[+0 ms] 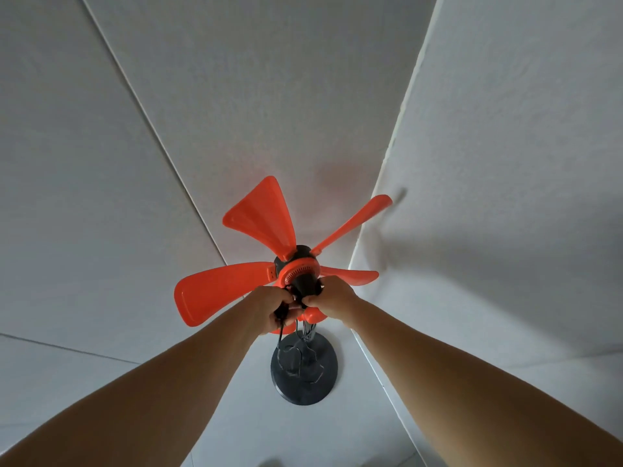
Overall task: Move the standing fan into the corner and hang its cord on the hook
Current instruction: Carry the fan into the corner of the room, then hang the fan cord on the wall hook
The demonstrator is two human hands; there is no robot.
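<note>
the fan (296,264) stands on its round dark base (303,372) on the pale floor (101,382), close beside the wall (505,163) on the right side. one orange blade (354,220) reaches almost to that wall; i cannot tell if it touches. so the moving step seems finished or nearly finished, and the cord step is the one in hand.

both hands are up at the black motor housing, behind the blades. the left hand (274,306) is closed around a bunch of the black cord (281,326), and loops of this cord hang down from it, in front of the pole, toward the base. the right hand (332,298) has its grip closed at the side of the housing, with the fingertips pinching near the same place where the cord is. whether it holds the cord itself or only the housing, i cannot tell.

i do not see any hook; maybe it is hidden under the hands, on the back of the housing.

the next move, i think, needs the bunch lifted and put over the hook while the other hand keeps the fan head steady. the hanging loops could catch on the pole or a blade, and the lowest blade sits just under the hands, so there is little free room.
</note>
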